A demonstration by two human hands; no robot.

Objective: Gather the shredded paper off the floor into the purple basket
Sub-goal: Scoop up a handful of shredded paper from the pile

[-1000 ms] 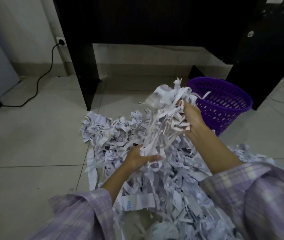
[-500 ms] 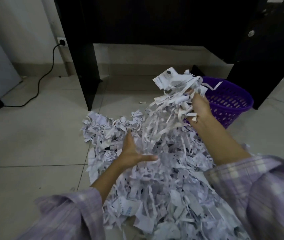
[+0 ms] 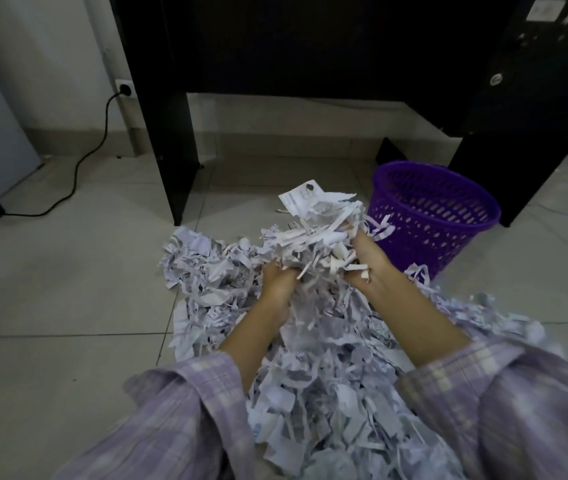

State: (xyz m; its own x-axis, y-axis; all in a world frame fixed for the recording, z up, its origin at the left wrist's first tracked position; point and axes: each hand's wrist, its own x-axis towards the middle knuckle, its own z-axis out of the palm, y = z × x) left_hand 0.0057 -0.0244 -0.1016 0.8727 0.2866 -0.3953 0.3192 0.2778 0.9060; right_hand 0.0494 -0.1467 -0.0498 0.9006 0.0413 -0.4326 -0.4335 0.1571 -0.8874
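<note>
Head view, one frame. Two hands in shot, both in plaid lilac sleeves.

Left hand: fingers dug into the underside of a raised clump of white shredded paper strips, curled round it. Right hand: grips the same clump from the right side, strips trailing over the knuckles (fingertips buried, so exact finger positions cannot be read).

Clump held clear above the one large heap of shredded paper that lies on the pale tiled floor and reaches down between the forearms.

One round purple plastic lattice basket: upright on the floor, just right of the clump, a few strips hanging at its near wall. Interior appears empty, though dim.

One black desk behind; one black cable plugged into one wall socket.
</note>
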